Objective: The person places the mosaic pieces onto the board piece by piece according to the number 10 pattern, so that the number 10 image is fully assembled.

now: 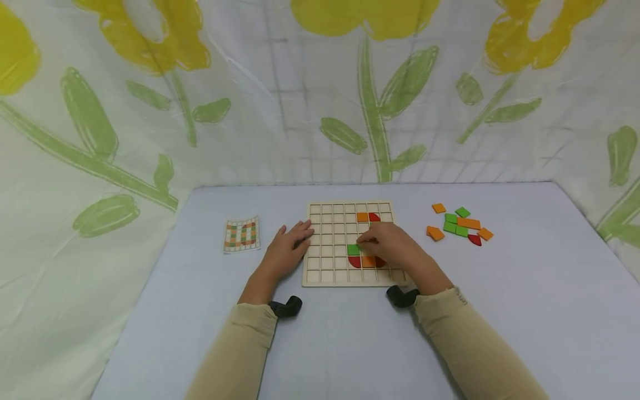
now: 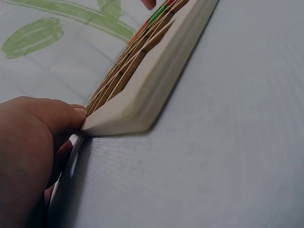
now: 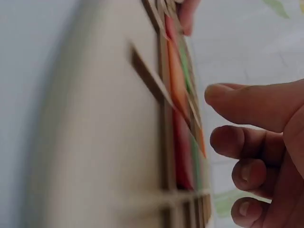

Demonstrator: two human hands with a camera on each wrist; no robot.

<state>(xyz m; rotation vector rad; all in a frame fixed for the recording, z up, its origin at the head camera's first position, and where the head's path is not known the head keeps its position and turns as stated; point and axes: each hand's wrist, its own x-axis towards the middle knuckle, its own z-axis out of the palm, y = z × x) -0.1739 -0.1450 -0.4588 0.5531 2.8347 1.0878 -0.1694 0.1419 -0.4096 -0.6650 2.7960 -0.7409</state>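
A pale wooden grid board lies on the table between both hands. Its cells hold a green square tile, an orange tile and red rounded tiles; farther back sit another orange tile and a red quarter-round. My left hand rests at the board's left edge, its fingers extended, the thumb touching the rim in the left wrist view. Over the board's right half hovers my right hand, fingers bent near the green tile. In the right wrist view its thumb and index finger are apart, with nothing visible between them.
Loose tiles lie right of the board: green ones, a long orange one, orange pointed ones and a red one. A printed pattern card lies at the left. Behind the table hangs a flower-patterned cloth.
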